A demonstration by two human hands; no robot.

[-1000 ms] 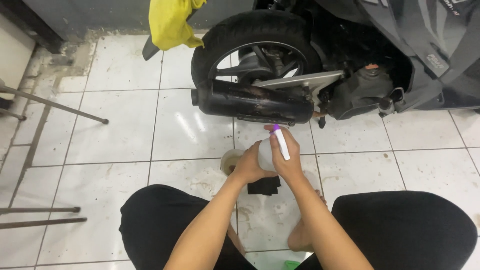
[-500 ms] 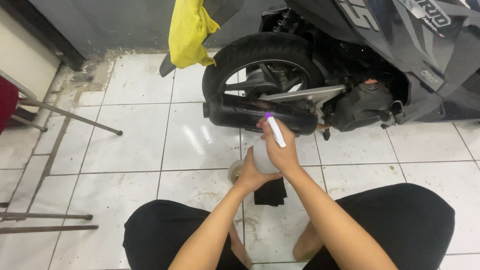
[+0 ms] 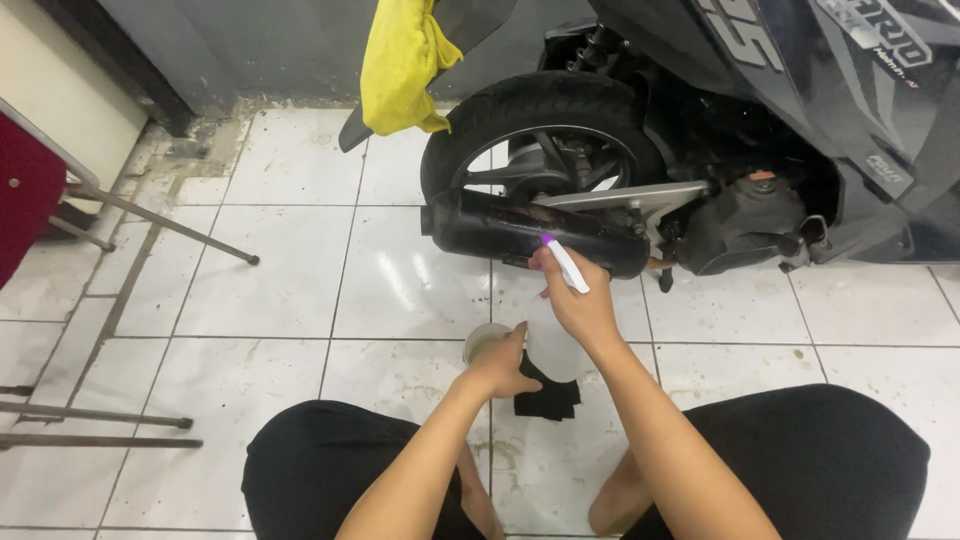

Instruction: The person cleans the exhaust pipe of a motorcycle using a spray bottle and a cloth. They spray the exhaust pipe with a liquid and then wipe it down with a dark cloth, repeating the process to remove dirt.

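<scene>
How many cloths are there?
2. A yellow cloth hangs over the scooter's rear end, and a black cloth lies on the floor tiles by the left hand. Others may be hidden.

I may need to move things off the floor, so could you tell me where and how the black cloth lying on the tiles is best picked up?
Pinch the black cloth at its lower edge, coming from above on the squatting person's side. It lies flat and crumpled on the tile floor, and the left hand and the spray bottle in the right hand crowd its upper part.
</scene>
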